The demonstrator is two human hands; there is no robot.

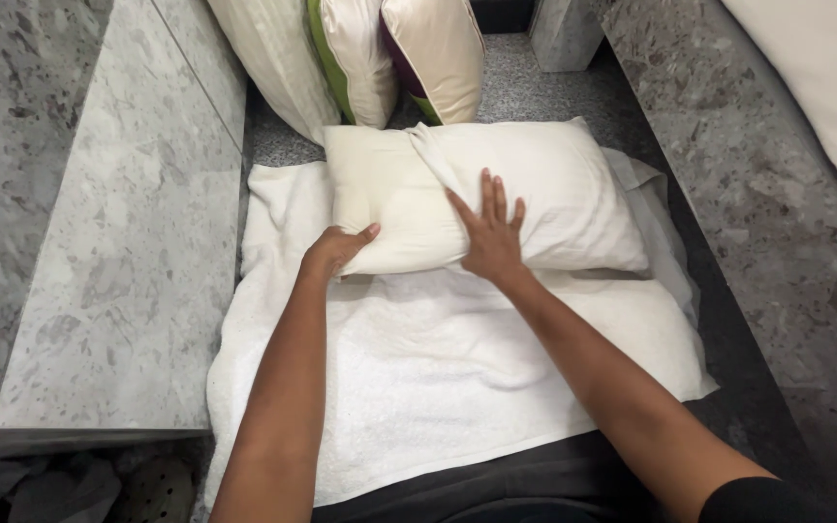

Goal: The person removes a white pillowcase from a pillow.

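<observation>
Cream rectangular cotton pillow (pixel 481 199) is laid at the far edge of the white terry towel (pixel 438 378); its near-left corner is pinched by the left hand (pixel 333 250), while the right hand (pixel 489 235) is pressed flat, fingers spread, holding nothing. The towel could be dragged and rumpled if the pillow is pulled.

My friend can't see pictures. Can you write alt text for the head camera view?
Two hands press a cream pillow lying on a white towel: left hand grips its near edge, right hand lies flat on top. Three cushions lean behind.
</observation>
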